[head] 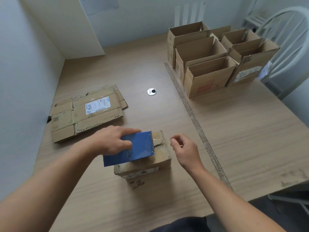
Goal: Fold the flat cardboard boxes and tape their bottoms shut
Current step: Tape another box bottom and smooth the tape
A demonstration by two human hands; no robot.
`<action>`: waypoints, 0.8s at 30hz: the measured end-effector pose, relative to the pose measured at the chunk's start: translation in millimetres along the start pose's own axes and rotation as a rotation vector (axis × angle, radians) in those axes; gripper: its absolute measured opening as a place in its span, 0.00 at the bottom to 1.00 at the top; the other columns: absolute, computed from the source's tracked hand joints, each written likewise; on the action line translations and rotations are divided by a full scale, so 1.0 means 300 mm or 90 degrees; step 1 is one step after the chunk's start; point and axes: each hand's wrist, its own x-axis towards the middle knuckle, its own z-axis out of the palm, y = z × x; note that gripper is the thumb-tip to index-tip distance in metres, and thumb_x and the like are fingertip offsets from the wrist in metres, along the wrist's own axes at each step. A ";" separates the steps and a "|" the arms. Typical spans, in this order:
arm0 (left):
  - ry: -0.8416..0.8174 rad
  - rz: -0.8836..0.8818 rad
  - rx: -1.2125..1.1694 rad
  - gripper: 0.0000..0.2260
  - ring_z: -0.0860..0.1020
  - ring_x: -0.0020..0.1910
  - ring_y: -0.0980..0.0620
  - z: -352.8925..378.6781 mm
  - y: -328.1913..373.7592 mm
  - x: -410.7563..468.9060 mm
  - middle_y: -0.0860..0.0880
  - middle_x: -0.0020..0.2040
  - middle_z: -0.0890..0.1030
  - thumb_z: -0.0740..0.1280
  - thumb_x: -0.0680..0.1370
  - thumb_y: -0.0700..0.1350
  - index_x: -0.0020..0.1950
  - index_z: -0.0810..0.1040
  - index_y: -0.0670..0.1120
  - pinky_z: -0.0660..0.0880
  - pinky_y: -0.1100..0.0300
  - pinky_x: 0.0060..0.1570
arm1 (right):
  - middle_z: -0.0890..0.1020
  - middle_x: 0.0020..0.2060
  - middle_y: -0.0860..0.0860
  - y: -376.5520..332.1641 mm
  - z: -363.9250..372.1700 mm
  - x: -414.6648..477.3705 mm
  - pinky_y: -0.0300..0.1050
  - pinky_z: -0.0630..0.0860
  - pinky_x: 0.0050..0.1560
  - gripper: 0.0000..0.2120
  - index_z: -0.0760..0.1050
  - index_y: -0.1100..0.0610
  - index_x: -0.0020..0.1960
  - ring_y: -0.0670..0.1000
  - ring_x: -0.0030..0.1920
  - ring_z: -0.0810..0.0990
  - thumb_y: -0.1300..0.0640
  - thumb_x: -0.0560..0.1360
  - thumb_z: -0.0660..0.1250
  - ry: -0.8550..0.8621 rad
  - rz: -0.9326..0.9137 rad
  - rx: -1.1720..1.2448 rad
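Observation:
A small folded cardboard box (160,159) stands bottom-up on the table in front of me. On top of it lies a blue tape dispenser (137,150), its toothed edge at the bottom seam. My left hand (111,141) grips the dispenser from the left, index finger stretched along its far edge. My right hand (185,149) hovers just right of the box with fingers loosely curled, holding nothing. A stack of flat cardboard boxes (85,113) lies at the left of the table.
Several folded open boxes (210,67) stand in a group at the back right. A long strip of tape (195,121) runs across the table (117,71). A round cable grommet (151,91) sits mid-table. A white chair (287,36) stands at the far right.

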 end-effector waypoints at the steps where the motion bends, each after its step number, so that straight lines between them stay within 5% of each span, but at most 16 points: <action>1: 0.000 0.000 0.001 0.31 0.73 0.54 0.48 -0.001 -0.001 0.002 0.51 0.61 0.75 0.59 0.67 0.58 0.71 0.64 0.74 0.74 0.53 0.54 | 0.82 0.44 0.40 0.004 0.009 -0.020 0.28 0.73 0.46 0.07 0.80 0.49 0.50 0.38 0.47 0.80 0.60 0.79 0.66 -0.043 0.025 0.027; 4: -0.001 0.004 0.002 0.28 0.72 0.54 0.48 -0.002 -0.005 0.003 0.50 0.61 0.75 0.62 0.72 0.55 0.71 0.64 0.73 0.74 0.53 0.54 | 0.82 0.55 0.38 0.025 0.038 -0.065 0.30 0.73 0.59 0.13 0.80 0.50 0.63 0.34 0.57 0.78 0.58 0.81 0.64 -0.083 0.089 0.110; 7: -0.007 0.002 -0.002 0.31 0.73 0.54 0.49 -0.002 -0.002 0.004 0.52 0.60 0.75 0.58 0.66 0.57 0.71 0.64 0.73 0.74 0.53 0.54 | 0.77 0.62 0.40 0.020 0.042 -0.078 0.35 0.68 0.69 0.16 0.74 0.53 0.70 0.36 0.64 0.73 0.56 0.83 0.62 -0.104 0.111 0.107; 10: -0.008 0.005 -0.009 0.32 0.73 0.53 0.50 -0.005 -0.004 0.008 0.52 0.59 0.75 0.58 0.65 0.57 0.70 0.65 0.73 0.74 0.54 0.53 | 0.69 0.67 0.39 0.005 0.013 -0.061 0.37 0.64 0.71 0.25 0.64 0.50 0.77 0.36 0.68 0.66 0.54 0.81 0.64 -0.205 0.017 -0.007; 13: -0.010 0.012 -0.012 0.32 0.73 0.52 0.51 -0.006 -0.005 0.007 0.53 0.60 0.75 0.57 0.66 0.57 0.70 0.66 0.73 0.73 0.54 0.52 | 0.49 0.78 0.40 0.014 -0.031 0.015 0.42 0.51 0.77 0.44 0.47 0.43 0.80 0.41 0.78 0.48 0.45 0.75 0.72 -0.346 -0.105 -0.173; 16: -0.001 0.018 -0.024 0.31 0.73 0.52 0.52 -0.004 -0.007 0.008 0.53 0.60 0.76 0.58 0.66 0.57 0.70 0.67 0.72 0.73 0.55 0.51 | 0.40 0.80 0.41 -0.003 -0.038 0.100 0.46 0.45 0.78 0.53 0.42 0.41 0.80 0.43 0.78 0.36 0.38 0.69 0.75 -0.455 -0.195 -0.271; 20: 0.004 0.024 -0.036 0.31 0.74 0.51 0.53 -0.007 -0.023 0.007 0.52 0.58 0.77 0.58 0.66 0.57 0.70 0.67 0.72 0.73 0.56 0.48 | 0.49 0.81 0.47 -0.010 -0.005 0.164 0.48 0.48 0.80 0.58 0.49 0.52 0.81 0.46 0.80 0.43 0.37 0.64 0.78 -0.511 -0.247 -0.311; 24: -0.004 0.037 -0.077 0.30 0.75 0.52 0.54 -0.013 -0.041 0.002 0.54 0.58 0.78 0.60 0.66 0.56 0.69 0.68 0.72 0.74 0.56 0.50 | 0.57 0.79 0.51 0.012 -0.006 0.163 0.45 0.54 0.77 0.45 0.60 0.49 0.76 0.46 0.78 0.53 0.44 0.67 0.80 -0.472 -0.277 -0.216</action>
